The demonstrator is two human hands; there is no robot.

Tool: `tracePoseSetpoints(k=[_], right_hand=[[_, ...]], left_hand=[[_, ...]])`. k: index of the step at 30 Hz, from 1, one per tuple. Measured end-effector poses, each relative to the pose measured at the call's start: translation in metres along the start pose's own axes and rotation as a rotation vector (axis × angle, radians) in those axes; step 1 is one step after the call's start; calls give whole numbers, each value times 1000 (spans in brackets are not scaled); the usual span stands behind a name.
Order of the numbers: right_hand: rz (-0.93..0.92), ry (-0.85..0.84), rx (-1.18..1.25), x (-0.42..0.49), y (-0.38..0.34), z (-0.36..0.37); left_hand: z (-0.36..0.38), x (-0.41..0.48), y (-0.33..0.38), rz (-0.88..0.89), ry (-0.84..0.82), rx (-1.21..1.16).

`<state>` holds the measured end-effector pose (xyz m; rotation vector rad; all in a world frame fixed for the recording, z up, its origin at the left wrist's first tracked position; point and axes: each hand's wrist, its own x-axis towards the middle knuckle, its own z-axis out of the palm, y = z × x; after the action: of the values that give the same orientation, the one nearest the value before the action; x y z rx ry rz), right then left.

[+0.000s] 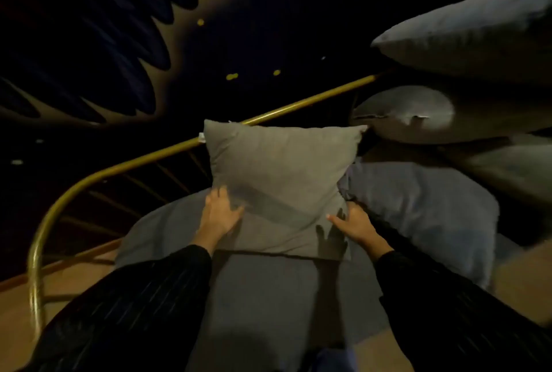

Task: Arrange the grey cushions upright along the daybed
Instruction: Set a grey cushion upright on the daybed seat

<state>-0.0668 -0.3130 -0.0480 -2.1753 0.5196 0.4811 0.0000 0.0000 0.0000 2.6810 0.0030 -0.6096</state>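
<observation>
A square grey cushion (pixel 280 180) stands upright in the middle, leaning back against the daybed's gold rail (pixel 310 98). My left hand (pixel 219 216) lies flat on its lower left part, fingers spread. My right hand (pixel 351 223) presses its lower right edge, thumb out. Under it lies a flat grey-blue cushion (pixel 263 291). Another grey-blue cushion (pixel 427 207) lies to the right. Three more grey cushions are stacked at the right: a top one (pixel 475 30), a middle one (pixel 415 116) and a low one (pixel 513 168).
The gold rail curves down at the left (pixel 37 252) with thin bars beneath it. The daybed's tan surface (pixel 21 312) shows at the lower left and right. Behind the rail is a dark wall with a feather pattern (pixel 119 42).
</observation>
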Motion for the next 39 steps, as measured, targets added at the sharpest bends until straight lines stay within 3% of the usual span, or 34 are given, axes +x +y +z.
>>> tracePoseSetpoints(k=[4,7,10,14,20,26,29,39], right_hand=[[137,-62,193,26,-11,2],[59,-50,395,53,2,6],[5,-147,499,75,28,11],[9,-197,548,85,25,10],[186,-188,693,85,21,18],[148,-23,796,60,2,26],[139,13,827,42,-11,34],[166,-220,769,-57,-54,141]], left_hand=[[-3,16,-7,-206,64,-153],[-1,33,-8,-317,91,-305],[-5,55,-6,-414,135,-540],[-5,84,-2,-458,98,-835],[6,104,-13,-475,-34,-1079],[8,79,-12,-367,4,-1133],[10,63,-37,-403,40,-1075],[56,-63,-224,-680,153,-1027]])
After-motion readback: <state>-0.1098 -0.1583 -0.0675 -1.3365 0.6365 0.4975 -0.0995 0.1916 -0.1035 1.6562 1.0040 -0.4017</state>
